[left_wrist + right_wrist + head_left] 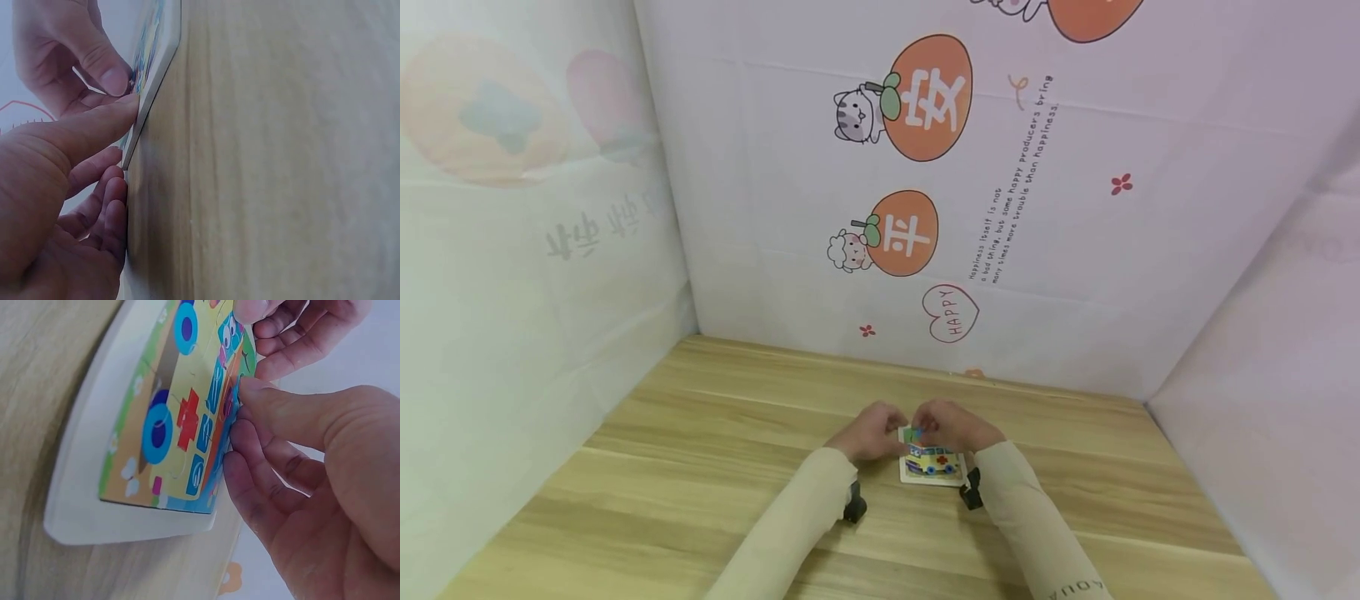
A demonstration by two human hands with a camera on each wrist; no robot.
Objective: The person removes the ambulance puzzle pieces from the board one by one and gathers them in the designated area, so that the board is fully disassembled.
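Observation:
A wooden jigsaw puzzle [934, 462] with a yellow ambulance picture and a pale border lies on the table in front of me. My left hand [874, 432] holds its upper left corner, thumb on the face and forefinger at the edge in the left wrist view. My right hand [953, 425] is at the upper edge. In the right wrist view its thumb and forefinger pinch a puzzle piece [235, 394] at the blue and green part of the picture. The fingertips hide most of that piece. The rest of the ambulance picture [178, 425] looks filled in.
The wood-grain table [700, 467] spreads around the puzzle. A white printed cloth [805, 250] stands behind it, with more white cloth walls at left and right. Black wrist mounts [853, 502] sit under both cuffs, the right one near the puzzle's lower right corner.

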